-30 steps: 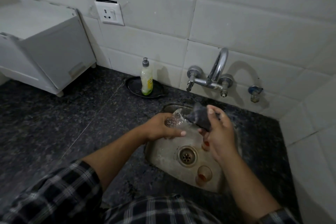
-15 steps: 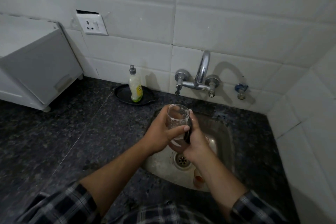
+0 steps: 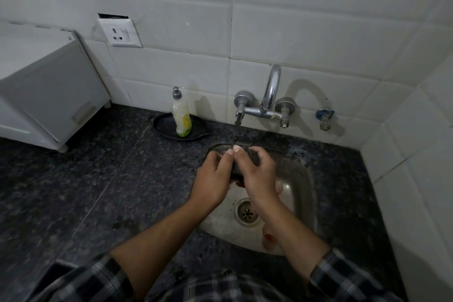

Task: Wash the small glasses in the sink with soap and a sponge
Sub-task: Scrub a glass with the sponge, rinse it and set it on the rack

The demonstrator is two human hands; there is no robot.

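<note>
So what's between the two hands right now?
Head view: the dark sponge, gripped by the right hand against the left hand over the sink. The reddish base of a glass peeks out just below.

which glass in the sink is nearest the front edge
The glass with red dregs beside the right forearm; the other glass stands further back.
</note>
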